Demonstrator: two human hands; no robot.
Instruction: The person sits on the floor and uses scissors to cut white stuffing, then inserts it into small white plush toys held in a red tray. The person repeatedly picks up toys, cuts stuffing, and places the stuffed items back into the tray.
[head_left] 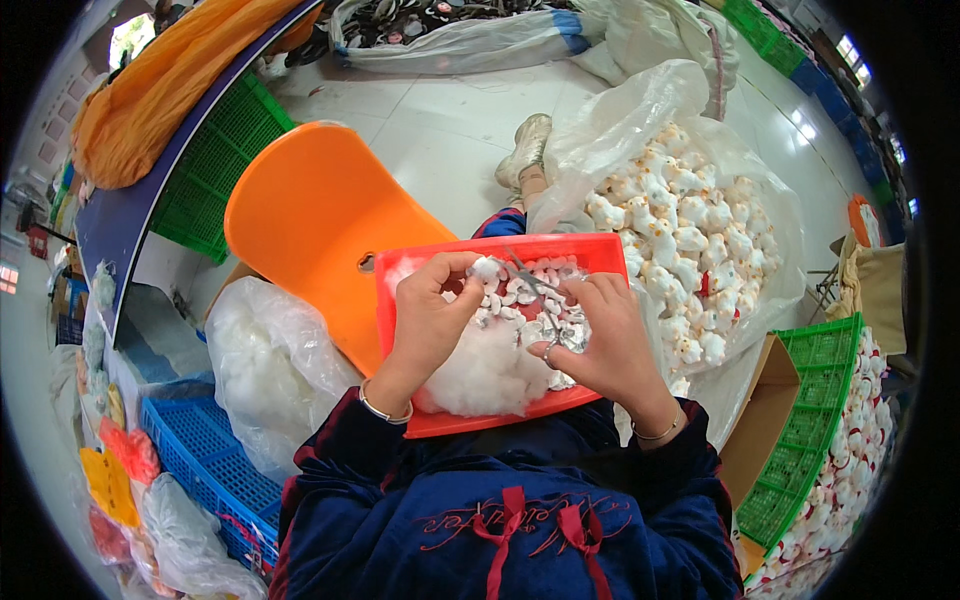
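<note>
On my lap rests a red tray (395, 418) with white fluffy stuffing (487, 370) and several small white fabric pieces (553, 318) in it. My left hand (432, 312) pinches a small white piece (487, 272) above the tray's far left part. Silver scissors (535, 283) sit in my right hand (608, 330), with fingers through the handles and the blades pointing toward the left hand. The blade tips are close to the white piece; whether they touch it I cannot tell.
An orange chair (320, 230) stands left of the tray, near a clear bag of white stuffing (262, 370) and a blue crate (200, 440). To the right are an open plastic bag of small white plush toys (690, 240), a cardboard box (762, 410) and a green crate (815, 420).
</note>
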